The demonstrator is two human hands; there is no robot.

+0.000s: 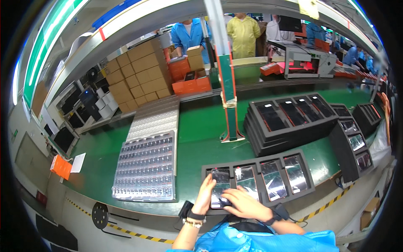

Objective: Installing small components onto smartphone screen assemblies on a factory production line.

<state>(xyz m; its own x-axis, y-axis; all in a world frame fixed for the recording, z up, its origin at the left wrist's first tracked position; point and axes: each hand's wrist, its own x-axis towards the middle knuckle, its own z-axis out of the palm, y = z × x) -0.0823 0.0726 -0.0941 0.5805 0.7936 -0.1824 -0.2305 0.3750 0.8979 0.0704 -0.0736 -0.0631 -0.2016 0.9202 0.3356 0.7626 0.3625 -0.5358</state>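
A dark smartphone lies over the leftmost slot of a black foam tray at the table's near edge. Whether it rests in the slot or sits slightly raised, I cannot tell. My left hand grips its left edge, fingers wrapped along that side. Across the lower right of the screen lie the stretched fingers of my right hand, with the thumb apart near the bottom edge. Further phones with glossy film, such as this one, fill the other slots to the right.
A stack of black foam trays with phones stands behind, and more trays sit at right. A clear plastic tray of small parts lies left. A green post rises mid-table. Cartons and co-workers are beyond.
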